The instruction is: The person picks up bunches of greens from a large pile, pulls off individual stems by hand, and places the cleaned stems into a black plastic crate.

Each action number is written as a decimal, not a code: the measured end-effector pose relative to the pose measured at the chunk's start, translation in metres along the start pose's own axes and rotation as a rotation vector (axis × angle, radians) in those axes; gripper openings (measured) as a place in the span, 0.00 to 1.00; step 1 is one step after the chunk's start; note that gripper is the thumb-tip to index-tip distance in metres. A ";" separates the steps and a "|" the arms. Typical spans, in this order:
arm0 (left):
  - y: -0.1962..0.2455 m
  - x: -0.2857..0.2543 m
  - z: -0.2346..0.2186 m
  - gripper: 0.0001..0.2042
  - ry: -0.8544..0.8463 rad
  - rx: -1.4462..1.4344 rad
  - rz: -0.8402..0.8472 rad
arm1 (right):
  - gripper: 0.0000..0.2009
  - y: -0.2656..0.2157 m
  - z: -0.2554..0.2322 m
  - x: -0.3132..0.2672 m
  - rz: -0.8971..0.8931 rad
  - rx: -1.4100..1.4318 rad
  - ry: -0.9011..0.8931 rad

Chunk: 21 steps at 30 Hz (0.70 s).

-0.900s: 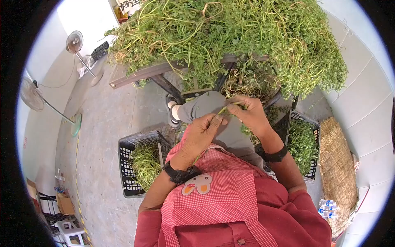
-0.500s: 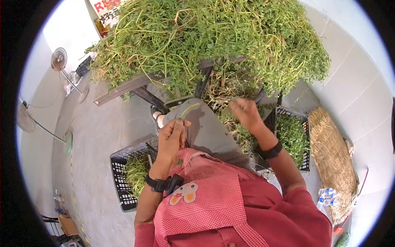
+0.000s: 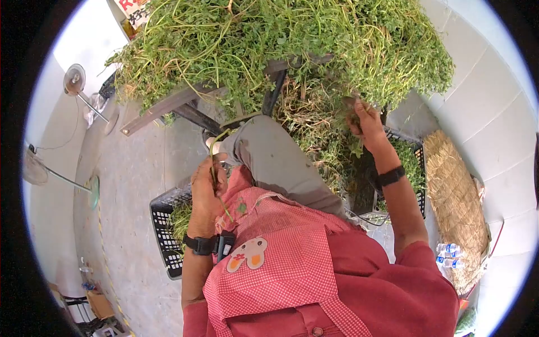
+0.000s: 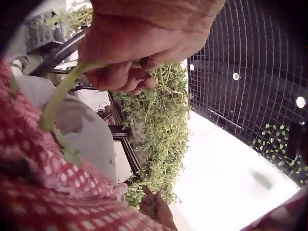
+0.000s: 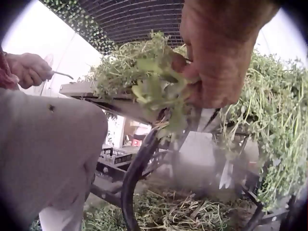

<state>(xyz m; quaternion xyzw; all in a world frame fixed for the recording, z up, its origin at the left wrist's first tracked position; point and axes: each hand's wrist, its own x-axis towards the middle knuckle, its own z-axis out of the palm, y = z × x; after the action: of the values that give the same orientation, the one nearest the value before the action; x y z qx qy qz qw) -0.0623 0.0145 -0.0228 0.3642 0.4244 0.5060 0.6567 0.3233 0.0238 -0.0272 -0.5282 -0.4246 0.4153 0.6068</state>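
A leafy green pile (image 3: 292, 50) is heaped on a raised table in front of me. In the head view my left hand (image 3: 206, 182) is over my lap by the left knee, gripping a thin green stem (image 3: 212, 145) that curves up past the fingers. The stem's cut end also shows in the left wrist view. Farther out, my right hand (image 3: 368, 124) is by the pile's hanging right edge. Its curled fingers pinch a leafy sprig (image 5: 156, 91), seen close in the right wrist view; part of it is hidden behind the fingers.
Black crates stand either side of me, the left crate (image 3: 159, 227) with stems and the right crate (image 3: 422, 168) with leafy greens. Discarded stalks (image 3: 311, 115) lie under the table (image 3: 163, 112). A straw roll (image 3: 452, 196) and water bottles (image 3: 449, 255) are at right.
The hands were together on a stem, then parted. My right hand has moved right and outward toward the pile's edge. My left hand has drawn back left, keeping the stem.
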 end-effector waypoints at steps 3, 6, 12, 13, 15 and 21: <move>0.002 -0.001 0.000 0.16 0.021 -0.018 -0.001 | 0.22 0.001 0.002 0.002 0.254 0.088 -0.077; -0.001 -0.003 -0.003 0.16 0.028 -0.014 0.005 | 0.26 -0.003 0.002 -0.004 0.238 0.175 -0.162; -0.003 0.000 -0.006 0.15 0.033 0.008 0.019 | 0.31 0.001 -0.005 -0.008 0.216 0.383 -0.313; -0.004 0.000 -0.007 0.15 0.032 0.002 0.027 | 0.31 0.004 -0.010 -0.007 0.215 0.383 -0.312; -0.004 -0.001 -0.008 0.15 0.026 -0.002 0.036 | 0.25 0.010 -0.021 -0.009 0.220 0.404 -0.213; 0.000 -0.009 -0.053 0.13 0.207 0.052 0.076 | 0.17 0.050 -0.146 0.004 0.140 -0.184 0.523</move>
<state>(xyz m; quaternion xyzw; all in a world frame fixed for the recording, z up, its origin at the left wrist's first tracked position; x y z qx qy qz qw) -0.1125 0.0078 -0.0411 0.3429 0.4886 0.5543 0.5800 0.4614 -0.0099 -0.0882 -0.6984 -0.2521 0.2655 0.6150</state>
